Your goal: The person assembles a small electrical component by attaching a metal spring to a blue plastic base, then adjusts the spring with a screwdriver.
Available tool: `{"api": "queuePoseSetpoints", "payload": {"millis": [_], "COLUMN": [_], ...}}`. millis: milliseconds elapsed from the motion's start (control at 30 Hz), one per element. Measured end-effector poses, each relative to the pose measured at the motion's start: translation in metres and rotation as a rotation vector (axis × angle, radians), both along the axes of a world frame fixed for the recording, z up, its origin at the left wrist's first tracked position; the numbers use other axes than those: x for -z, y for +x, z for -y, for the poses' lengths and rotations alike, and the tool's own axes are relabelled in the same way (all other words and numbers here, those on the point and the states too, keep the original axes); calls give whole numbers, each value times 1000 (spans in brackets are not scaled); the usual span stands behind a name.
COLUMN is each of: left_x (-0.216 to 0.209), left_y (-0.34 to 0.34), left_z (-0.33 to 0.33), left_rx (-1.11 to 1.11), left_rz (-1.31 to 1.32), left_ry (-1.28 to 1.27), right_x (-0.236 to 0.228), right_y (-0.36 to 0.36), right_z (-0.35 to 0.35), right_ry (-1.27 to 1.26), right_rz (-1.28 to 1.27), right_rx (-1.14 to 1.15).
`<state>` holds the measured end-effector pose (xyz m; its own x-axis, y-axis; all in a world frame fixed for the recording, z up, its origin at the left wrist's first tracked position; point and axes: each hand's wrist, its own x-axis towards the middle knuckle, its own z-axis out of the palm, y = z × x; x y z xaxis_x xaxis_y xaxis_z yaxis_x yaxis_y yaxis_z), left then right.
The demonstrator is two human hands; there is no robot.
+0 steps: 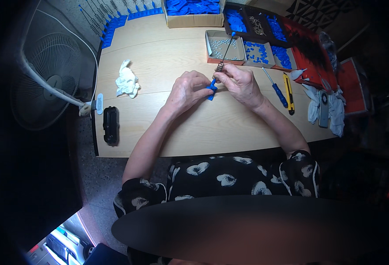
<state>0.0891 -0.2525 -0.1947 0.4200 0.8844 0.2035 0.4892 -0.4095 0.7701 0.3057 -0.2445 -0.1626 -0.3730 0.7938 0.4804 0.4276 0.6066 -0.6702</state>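
Over the middle of the table, my left hand (187,92) is closed on a small blue plastic piece (211,89). Just to its right my right hand (242,85) pinches a dark coil spring (220,67) on a thin rod. The rod (227,48) slants up and away, with a blue tip (233,34) at its far end. At the near end the spring and the blue piece meet between my fingertips. My fingers partly hide that joint, so how the parts fit there cannot be made out.
Shallow boxes of pale beads (223,47) and blue beads (256,52) stand beyond my hands. A blue screwdriver (277,90) and yellow cutter (289,95) lie right, near a phone (323,109). Crumpled white tissue (127,80) and a black case (111,126) lie left. Spring-rod assemblies (114,28) stand far left.
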Motion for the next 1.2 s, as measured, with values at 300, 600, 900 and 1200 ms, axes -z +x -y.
{"api": "queuePoseSetpoints", "payload": {"millis": [300, 600, 900, 1200], "left_x": [1, -28, -149, -179], "left_y": [7, 12, 8, 0], "left_z": [2, -41, -139, -240], "left_rx": [-11, -104, -78, 199], "left_rz": [-37, 179, 612, 905], "left_ry": [93, -97, -392, -618], "right_x": [-5, -51, -175, -242], "right_y": [4, 2, 5, 19], "right_z": [-7, -80, -192, -288], "right_ry": [-203, -475, -700, -771], "right_rz": [-16, -210, -394, -283], "right_rx": [5, -10, -104, -426]}}
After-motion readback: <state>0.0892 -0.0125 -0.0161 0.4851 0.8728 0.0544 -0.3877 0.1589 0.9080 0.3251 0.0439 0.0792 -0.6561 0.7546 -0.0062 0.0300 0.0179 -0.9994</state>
